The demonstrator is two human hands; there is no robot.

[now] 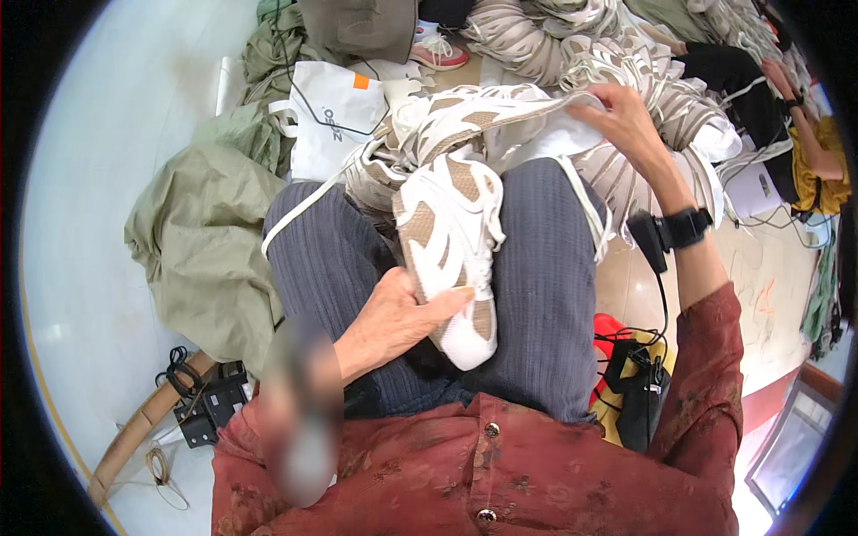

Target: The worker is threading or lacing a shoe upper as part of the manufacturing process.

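Observation:
A white and tan shoe upper (447, 241) lies lengthwise between my knees, its white toe end toward me. My left hand (393, 317) is closed on it near the toe, the thumb pressed across the top and the other fingers hidden at the side. Farther off, my right hand (621, 121) pinches the pale edge of a second upper (487, 116), stretched to the left above my knees. A white cord (299, 219) hangs over my left knee, and another strap (581, 196) crosses my right knee.
Stacked uppers (509, 40) spread across the far side. At left are a white bag (326, 112) and olive cloth (206, 241). A black device with cables (643, 393) lies by my right hip. Another person's arm (809, 143) shows at far right.

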